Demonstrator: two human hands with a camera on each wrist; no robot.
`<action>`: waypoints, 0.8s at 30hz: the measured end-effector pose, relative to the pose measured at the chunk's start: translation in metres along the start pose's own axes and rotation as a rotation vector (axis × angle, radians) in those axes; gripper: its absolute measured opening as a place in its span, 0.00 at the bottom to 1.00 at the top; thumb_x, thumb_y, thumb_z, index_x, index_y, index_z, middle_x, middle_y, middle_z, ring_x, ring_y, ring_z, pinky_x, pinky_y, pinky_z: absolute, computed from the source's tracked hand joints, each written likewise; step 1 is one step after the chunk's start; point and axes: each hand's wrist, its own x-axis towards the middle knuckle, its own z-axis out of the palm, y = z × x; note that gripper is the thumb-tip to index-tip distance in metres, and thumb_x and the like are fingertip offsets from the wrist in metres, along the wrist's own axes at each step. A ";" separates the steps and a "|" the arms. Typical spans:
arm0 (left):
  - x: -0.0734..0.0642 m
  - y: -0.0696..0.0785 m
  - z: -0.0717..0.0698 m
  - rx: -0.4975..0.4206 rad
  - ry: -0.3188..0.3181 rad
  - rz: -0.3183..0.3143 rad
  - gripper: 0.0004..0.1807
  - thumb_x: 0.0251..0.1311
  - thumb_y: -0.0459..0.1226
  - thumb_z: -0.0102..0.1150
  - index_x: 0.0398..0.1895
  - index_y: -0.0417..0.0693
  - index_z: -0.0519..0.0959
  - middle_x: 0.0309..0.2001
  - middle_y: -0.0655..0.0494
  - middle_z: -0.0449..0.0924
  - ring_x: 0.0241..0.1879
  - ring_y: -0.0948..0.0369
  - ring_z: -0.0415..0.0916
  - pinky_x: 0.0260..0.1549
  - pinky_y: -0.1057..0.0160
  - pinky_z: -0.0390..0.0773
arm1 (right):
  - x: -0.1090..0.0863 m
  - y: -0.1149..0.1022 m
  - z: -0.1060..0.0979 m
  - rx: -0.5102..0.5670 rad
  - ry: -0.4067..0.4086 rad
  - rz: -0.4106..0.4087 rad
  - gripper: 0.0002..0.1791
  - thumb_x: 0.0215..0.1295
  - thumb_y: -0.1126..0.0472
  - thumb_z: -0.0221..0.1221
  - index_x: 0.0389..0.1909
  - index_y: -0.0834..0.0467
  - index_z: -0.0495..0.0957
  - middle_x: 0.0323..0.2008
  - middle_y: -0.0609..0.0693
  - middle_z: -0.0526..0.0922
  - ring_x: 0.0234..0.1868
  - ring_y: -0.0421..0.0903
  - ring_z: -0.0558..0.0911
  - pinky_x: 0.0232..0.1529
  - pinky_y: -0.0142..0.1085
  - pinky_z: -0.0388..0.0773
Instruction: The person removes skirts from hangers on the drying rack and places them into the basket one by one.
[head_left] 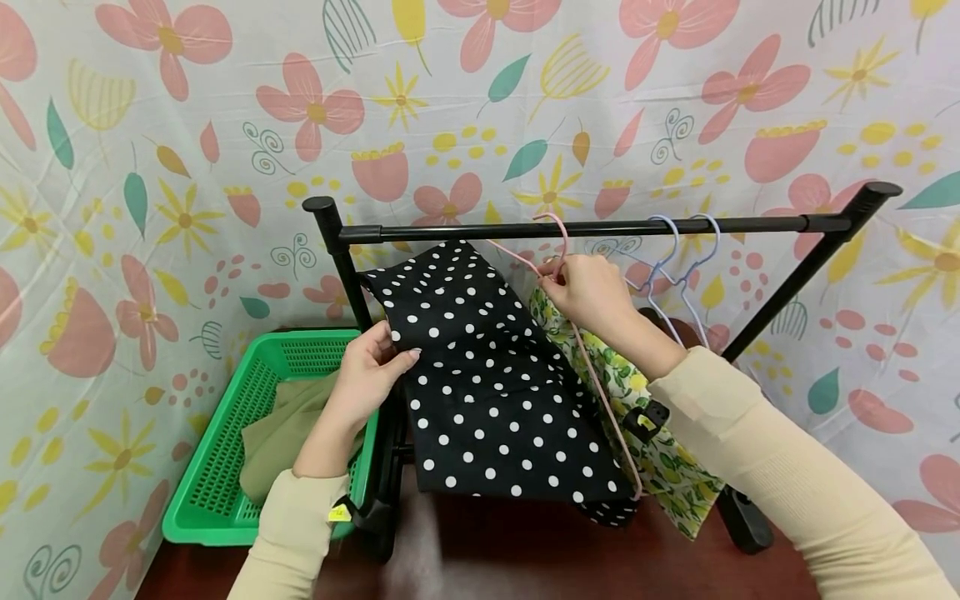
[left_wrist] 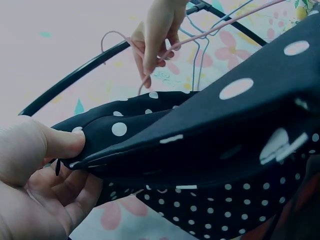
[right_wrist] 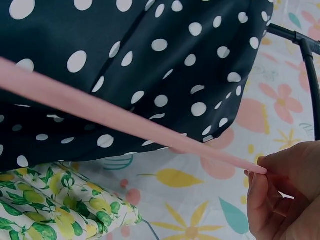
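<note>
A: What's the largest thing there?

B: The floral backdrop (head_left: 480,100), behind the black garment rail (head_left: 465,232). I'll place everything else from that rail.

A: And next?

B: The green basket (head_left: 212,446), below and beyond the rail's left end; only the head view shows it. Then the polka-dot garment (head_left: 487,375), black with white dots, spread below the rail's left half, its top near the bar.

A: Other fabric?

B: A lemon-print cloth (head_left: 678,483) below the rail's right half, and an olive cloth (head_left: 281,433) in the basket.

A: The hands?

B: The left hand (head_left: 367,375) is below the rail's left part, clamped on the garment's edge. The head view hides most of its fingers; the left wrist view shows them — thumb on top, fingers folded underneath, layered cloth between. The right hand (head_left: 592,292) is just below the rail's middle, thumb and fingertips pinching the pink hanger (right_wrist: 125,119), as the right wrist view shows up close.

A: Where is that hanger?

B: Below the rail, one arm sloping down along the garment's right side. Its hook crosses the bar — whether it bears weight there, I can't tell. Two blue hangers (head_left: 676,242) hook over the rail farther right.
</note>
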 end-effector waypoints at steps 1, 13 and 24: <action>0.000 0.002 -0.001 0.003 0.004 0.002 0.11 0.56 0.28 0.59 0.43 0.40 0.75 0.39 0.44 0.82 0.34 0.60 0.79 0.33 0.65 0.78 | 0.000 0.000 0.000 -0.003 0.000 0.002 0.11 0.59 0.62 0.54 0.22 0.58 0.83 0.08 0.48 0.73 0.08 0.39 0.55 0.10 0.31 0.51; -0.005 0.018 -0.016 0.077 0.032 0.056 0.08 0.56 0.30 0.60 0.38 0.38 0.75 0.34 0.42 0.82 0.31 0.60 0.78 0.30 0.68 0.76 | -0.003 0.006 0.001 -0.011 0.003 0.026 0.23 0.61 0.60 0.56 0.05 0.55 0.67 0.04 0.47 0.65 0.06 0.40 0.54 0.09 0.30 0.48; -0.007 0.023 -0.028 0.097 0.077 0.119 0.07 0.55 0.29 0.60 0.35 0.38 0.75 0.32 0.45 0.81 0.30 0.64 0.77 0.29 0.69 0.75 | -0.006 0.012 0.001 -0.027 0.000 0.035 0.23 0.61 0.61 0.55 0.06 0.57 0.67 0.04 0.45 0.59 0.07 0.40 0.55 0.10 0.30 0.48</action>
